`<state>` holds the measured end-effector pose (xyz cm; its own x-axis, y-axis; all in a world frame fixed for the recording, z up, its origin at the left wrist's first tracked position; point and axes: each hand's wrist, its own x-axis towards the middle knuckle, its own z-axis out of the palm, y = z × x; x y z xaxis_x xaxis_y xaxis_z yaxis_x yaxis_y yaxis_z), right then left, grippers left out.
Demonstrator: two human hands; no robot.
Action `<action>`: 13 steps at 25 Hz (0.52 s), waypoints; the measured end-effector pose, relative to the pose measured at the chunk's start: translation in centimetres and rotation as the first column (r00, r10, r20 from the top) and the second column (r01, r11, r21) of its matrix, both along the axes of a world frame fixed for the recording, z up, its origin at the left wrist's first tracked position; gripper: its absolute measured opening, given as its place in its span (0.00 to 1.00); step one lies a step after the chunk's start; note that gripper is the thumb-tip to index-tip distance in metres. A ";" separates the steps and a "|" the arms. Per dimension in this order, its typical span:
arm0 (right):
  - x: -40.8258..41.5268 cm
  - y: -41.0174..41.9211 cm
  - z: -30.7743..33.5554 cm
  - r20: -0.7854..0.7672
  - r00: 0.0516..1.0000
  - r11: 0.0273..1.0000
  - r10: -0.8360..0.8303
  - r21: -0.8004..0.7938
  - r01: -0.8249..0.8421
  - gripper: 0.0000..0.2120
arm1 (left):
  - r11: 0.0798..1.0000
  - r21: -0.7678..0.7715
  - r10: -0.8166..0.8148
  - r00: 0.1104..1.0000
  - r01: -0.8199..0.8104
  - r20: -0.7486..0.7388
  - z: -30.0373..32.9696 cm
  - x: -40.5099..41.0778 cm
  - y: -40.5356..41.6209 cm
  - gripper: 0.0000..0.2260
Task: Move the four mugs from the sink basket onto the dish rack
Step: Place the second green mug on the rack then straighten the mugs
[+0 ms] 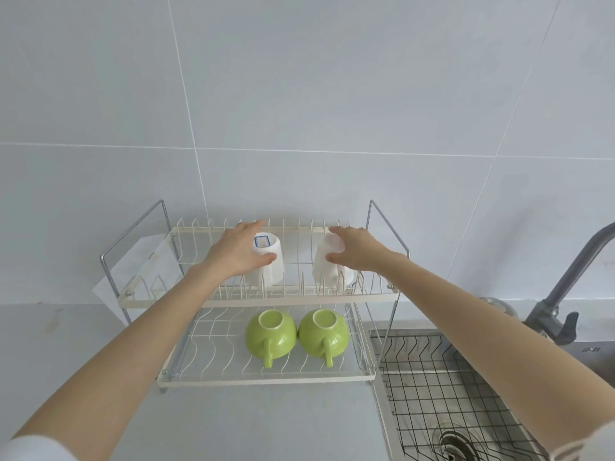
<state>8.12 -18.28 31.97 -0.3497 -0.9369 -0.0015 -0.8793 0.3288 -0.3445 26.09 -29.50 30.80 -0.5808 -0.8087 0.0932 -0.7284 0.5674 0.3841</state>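
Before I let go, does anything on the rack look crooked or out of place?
Nothing stands out. Both green mugs sit upside down on the lower shelf, and each hand holds an inverted white mug among the top tines.

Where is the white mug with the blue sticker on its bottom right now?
The white mug with the blue sticker stands upside down on the dish rack's top shelf, left of the other white mug, under the left hand.

Mug label [262, 241] — unreadable (blue-bordered).
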 end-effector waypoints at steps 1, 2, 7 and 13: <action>-0.1 -0.1 -0.1 0.004 1.000 1.000 -0.006 -0.006 0.006 0.26 | 1.000 0.023 0.006 1.000 -0.005 -0.017 -0.2 -0.1 -0.2 0.32; -0.1 -0.2 -0.1 0.012 1.000 1.000 -0.013 -0.015 0.013 0.25 | 0.999 0.046 0.005 0.999 -0.003 -0.039 -0.4 -0.2 -0.3 0.31; -0.4 -0.5 -0.5 0.015 0.999 0.999 -0.035 -0.036 0.035 0.26 | 0.998 0.059 -0.030 0.995 0.036 -0.095 -0.9 -0.9 -0.4 0.27; -0.4 -0.6 -0.4 0.008 0.999 0.998 -0.052 -0.029 0.052 0.26 | 0.995 0.064 -0.070 0.994 0.075 -0.082 -0.9 -2.4 0.2 0.28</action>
<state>7.77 -18.85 31.61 -0.3979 -0.9172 0.0226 -0.8587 0.3636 -0.3611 23.72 -29.35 29.94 -0.6311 -0.7706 0.0886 -0.6516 0.5886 0.4785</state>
